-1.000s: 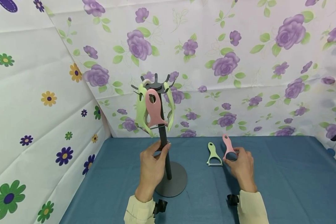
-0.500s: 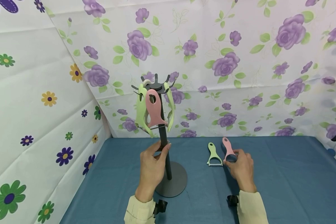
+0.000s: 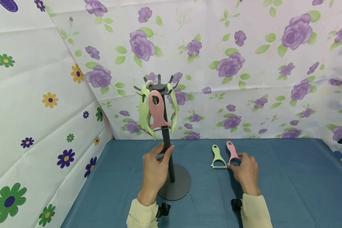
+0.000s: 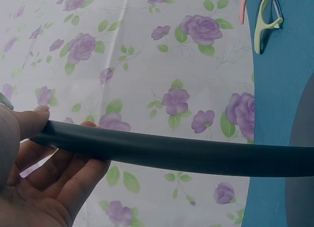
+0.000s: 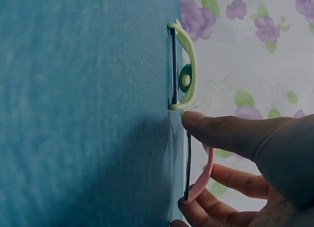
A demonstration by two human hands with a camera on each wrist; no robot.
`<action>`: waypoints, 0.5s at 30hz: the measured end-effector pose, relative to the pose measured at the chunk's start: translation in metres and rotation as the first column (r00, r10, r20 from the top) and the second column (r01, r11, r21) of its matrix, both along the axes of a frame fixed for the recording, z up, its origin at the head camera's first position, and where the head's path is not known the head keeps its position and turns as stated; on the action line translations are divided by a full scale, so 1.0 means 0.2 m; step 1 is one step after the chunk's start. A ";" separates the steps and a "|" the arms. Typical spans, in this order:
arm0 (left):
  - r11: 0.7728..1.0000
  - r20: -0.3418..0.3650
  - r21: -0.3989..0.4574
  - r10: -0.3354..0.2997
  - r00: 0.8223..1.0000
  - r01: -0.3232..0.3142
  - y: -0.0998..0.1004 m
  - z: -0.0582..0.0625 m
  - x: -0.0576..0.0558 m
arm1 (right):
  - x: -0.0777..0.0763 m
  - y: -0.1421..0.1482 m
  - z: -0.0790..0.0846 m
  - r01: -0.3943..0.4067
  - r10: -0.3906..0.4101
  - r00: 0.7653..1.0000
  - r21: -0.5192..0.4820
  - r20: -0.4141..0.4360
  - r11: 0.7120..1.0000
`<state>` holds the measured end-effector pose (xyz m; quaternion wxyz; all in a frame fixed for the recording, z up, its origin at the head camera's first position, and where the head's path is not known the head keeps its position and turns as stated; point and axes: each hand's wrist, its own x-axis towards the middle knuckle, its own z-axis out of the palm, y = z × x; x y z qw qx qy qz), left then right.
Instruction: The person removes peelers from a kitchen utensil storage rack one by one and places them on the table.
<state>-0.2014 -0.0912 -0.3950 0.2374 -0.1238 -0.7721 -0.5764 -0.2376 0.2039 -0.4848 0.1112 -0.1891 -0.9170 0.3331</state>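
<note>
While our left grip (image 3: 155, 169) holds the stand (image 3: 165, 136), our right grip (image 3: 246, 171) pinches the pink peeler (image 3: 231, 150) at the counter (image 3: 296, 177) (beside a green peeler (image 3: 216, 152)); we judge this the pick-up, next needing a clean lift.

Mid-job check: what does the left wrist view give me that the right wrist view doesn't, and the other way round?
Only the left wrist view: the left hand gripping the dark pole, and part of the stand's grey base.

Only the right wrist view: the right hand holding the pink peeler by its head, with its blade visible.

Both: the green peeler, blue cloth, floral backdrop and some of the pink peeler, cut off in the left wrist view.
</note>
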 end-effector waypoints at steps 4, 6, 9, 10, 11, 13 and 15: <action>1.000 -0.002 0.001 -0.004 1.000 0.004 0.00 0.00 0.00 | 0.00 0.00 0.00 -0.001 0.001 1.000 0.001 0.001 1.000; 1.000 -0.001 0.002 -0.005 1.000 0.005 0.00 0.00 0.00 | 0.00 0.00 0.00 0.000 0.000 1.000 -0.001 0.003 1.000; 1.000 -0.003 0.002 -0.003 1.000 0.003 0.00 0.00 0.00 | 0.00 0.00 0.00 0.005 -0.005 1.000 0.002 0.018 1.000; 1.000 -0.006 0.001 -0.003 1.000 0.003 0.00 0.00 0.00 | 0.00 0.00 0.00 0.006 -0.006 1.000 0.002 0.023 1.000; 1.000 -0.011 -0.001 -0.002 1.000 0.002 0.00 0.00 0.00 | 0.00 -0.01 0.00 0.007 -0.007 1.000 0.002 0.028 1.000; 1.000 -0.020 -0.004 -0.001 1.000 0.001 0.00 0.00 0.00 | 0.00 -0.01 0.00 0.009 -0.009 0.999 0.003 0.037 1.000; 1.000 -0.023 -0.006 -0.001 1.000 0.001 0.00 0.00 0.00 | -0.01 -0.01 0.00 0.010 -0.010 0.999 0.003 0.046 1.000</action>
